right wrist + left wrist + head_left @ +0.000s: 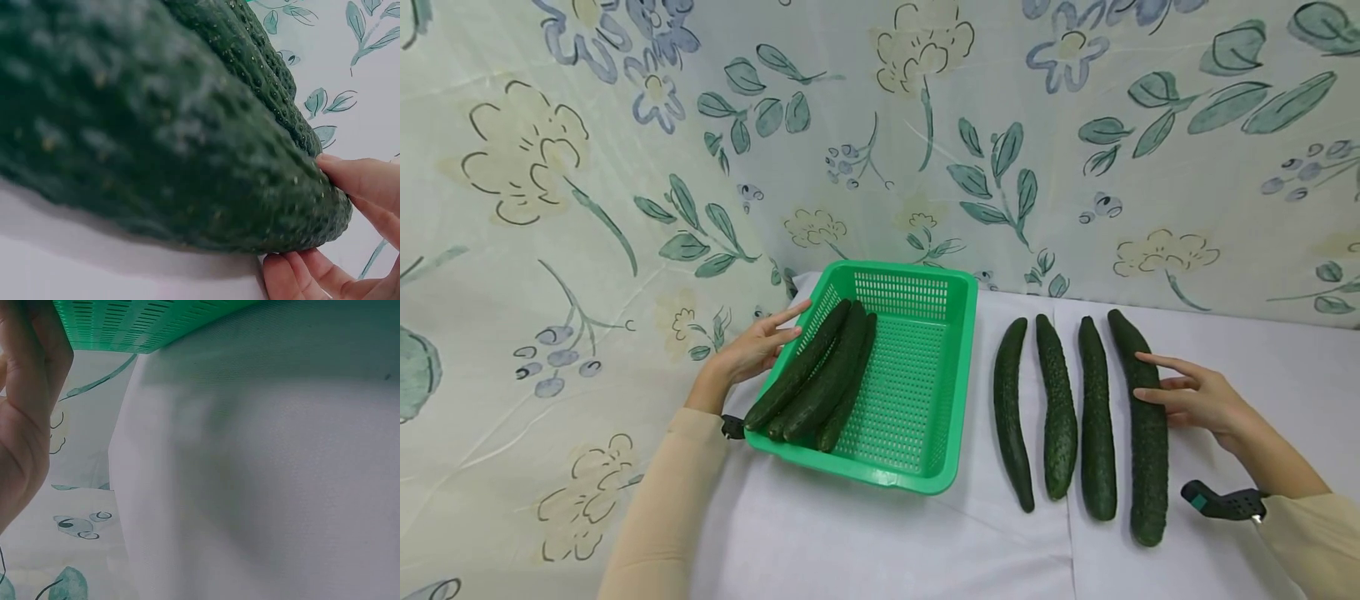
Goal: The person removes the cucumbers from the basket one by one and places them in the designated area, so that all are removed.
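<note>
My right hand [1202,400] holds the rightmost cucumber [1148,467], a long, dark green, bumpy one lying on the white cloth. In the right wrist view, the thumb [356,175] is on one side of this cucumber [187,156] and the other fingers are on the opposite side. At the left rim of a green plastic basket [961,375], my left hand [752,346] rests with its fingers stretched along the outside. Several cucumbers [827,387] lie lengthwise in the basket's left part. The left wrist view catches only the basket's underside [150,325] and part of the hand.
To the left of the held cucumber, more cucumbers lie roughly parallel in a row: one beside it [1097,417], a middle one [1057,408] and a curved one [1011,408] nearest the basket. White cloth [850,533] covers the table. Floral fabric [880,125] hangs behind and at the left.
</note>
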Demonstrator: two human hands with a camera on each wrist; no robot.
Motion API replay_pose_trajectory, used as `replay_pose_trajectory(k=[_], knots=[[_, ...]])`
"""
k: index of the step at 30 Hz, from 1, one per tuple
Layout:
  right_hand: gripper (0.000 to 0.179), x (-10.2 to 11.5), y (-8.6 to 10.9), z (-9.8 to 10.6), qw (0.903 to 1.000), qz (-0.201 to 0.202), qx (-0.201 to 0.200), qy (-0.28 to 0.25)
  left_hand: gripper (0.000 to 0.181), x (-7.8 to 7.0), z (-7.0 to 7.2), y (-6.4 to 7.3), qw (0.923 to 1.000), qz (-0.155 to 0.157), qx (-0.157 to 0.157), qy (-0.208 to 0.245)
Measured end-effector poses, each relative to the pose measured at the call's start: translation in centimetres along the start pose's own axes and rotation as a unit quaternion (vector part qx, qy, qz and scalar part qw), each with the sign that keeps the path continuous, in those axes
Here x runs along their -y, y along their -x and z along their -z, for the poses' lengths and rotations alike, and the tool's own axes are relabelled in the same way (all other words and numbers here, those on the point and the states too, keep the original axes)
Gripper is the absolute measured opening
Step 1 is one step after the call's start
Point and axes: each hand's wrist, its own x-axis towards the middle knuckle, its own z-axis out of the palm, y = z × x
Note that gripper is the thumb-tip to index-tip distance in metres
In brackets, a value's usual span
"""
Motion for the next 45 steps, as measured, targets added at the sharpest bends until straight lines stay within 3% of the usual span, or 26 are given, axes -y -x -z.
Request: replay_pose_trajectory(k=[10,29,37,45], knots=[[0.065,0.4,0.2,-0.1,1.0000,0.000,0.002,0.005,0.059,0.1,0.1,0.0,0.9999,-0.011,0.006,-0.002],[0.048,0.7,0.1,1.2,0.9990,0.024,-0.017,-0.034,0.059,0.1,0.1,-0.2,0.9999,-0.010,0.008,0.000],[0.037,2.3,-0.1,1.6,0.9984,0.037,-0.022,-0.036,0.057,0.1,0.0,-0.3,0.9999,-0.005,0.004,0.011],[0.030,5.5,-0.5,0.9,0.9955,0.060,-0.023,-0.069,0.057,0.1,-0.2,-0.2,0.9997,-0.001,0.004,0.024]])
